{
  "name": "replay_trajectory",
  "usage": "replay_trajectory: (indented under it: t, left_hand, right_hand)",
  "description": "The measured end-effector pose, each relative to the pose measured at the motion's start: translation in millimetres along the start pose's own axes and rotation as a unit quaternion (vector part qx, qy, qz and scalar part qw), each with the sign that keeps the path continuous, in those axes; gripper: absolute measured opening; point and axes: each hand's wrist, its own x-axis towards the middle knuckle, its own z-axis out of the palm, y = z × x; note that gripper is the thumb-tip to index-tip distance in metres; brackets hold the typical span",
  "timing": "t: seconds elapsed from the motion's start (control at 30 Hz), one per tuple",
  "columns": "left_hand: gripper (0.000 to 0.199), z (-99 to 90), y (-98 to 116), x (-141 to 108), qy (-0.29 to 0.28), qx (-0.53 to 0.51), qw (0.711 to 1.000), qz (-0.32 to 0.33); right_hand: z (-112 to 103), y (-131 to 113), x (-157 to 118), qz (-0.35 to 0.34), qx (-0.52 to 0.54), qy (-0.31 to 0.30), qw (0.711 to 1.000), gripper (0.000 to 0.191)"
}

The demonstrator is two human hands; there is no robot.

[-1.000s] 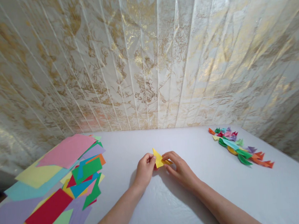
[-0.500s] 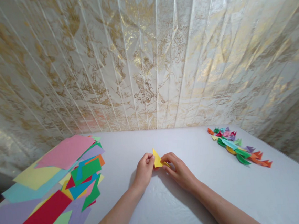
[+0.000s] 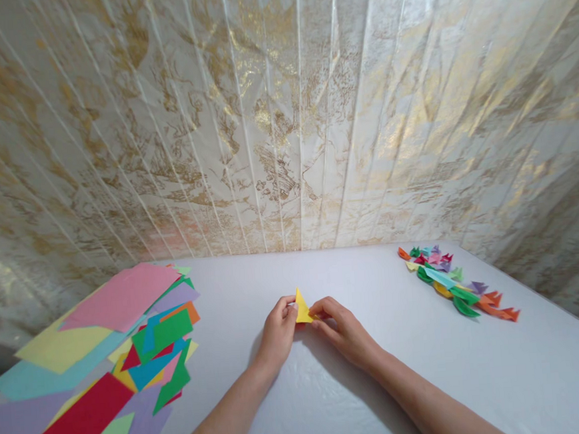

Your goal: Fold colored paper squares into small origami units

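Between my two hands is a small folded piece of yellow paper (image 3: 302, 309), roughly triangular, one point standing upward. My left hand (image 3: 277, 328) pinches its left side between thumb and fingers. At the lower right corner, the thumb and fingertips of my right hand (image 3: 342, 323) close on the paper. Part of the fold is hidden behind the fingers. Both hands are held just above the middle of the white table (image 3: 314, 402).
Sheets and cut pieces of coloured paper (image 3: 85, 420) lie overlapping along the left side. Small folded paper figures (image 3: 449, 281) in many colours form a loose row at the right. A white and gold patterned curtain (image 3: 271, 111) hangs behind the table.
The flap that stuck out to the right under my right fingers now lies in against the yellow paper. My right hand has shifted slightly left. The view has turned a little.
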Motion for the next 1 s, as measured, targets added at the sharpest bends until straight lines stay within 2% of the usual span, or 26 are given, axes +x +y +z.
replay_trajectory:
  t: [0.17,0.4,0.6,0.83,1.0]
  left_hand:
    - [0.034,0.3,0.7,0.2,0.007,0.006,1.0,-0.006]
    - [0.047,2.1,-0.4,-4.4,-0.002,0.014,1.0,0.005]
    - [0.043,4.6,-1.1,-7.7,-0.028,0.069,0.997,0.03]
    - [0.037,6.6,0.0,-8.1,-0.022,0.101,0.994,0.039]
    - [0.033,6.4,-6.9,-7.5,-0.016,0.111,0.993,0.04]
  right_hand:
    - [0.2,2.4,0.3,0.004,0.004,0.0,1.0,0.013]
    - [0.6,0.4,-0.3,0.032,-0.003,0.003,0.999,0.014]
    - [2.6,0.5,-0.9,0.031,-0.002,0.001,1.0,0.015]
    - [4.1,-0.1,-0.3,0.018,0.005,0.0,1.0,0.014]
    - [5.6,5.1,-0.1,0.038,-0.001,0.044,0.998,0.006]
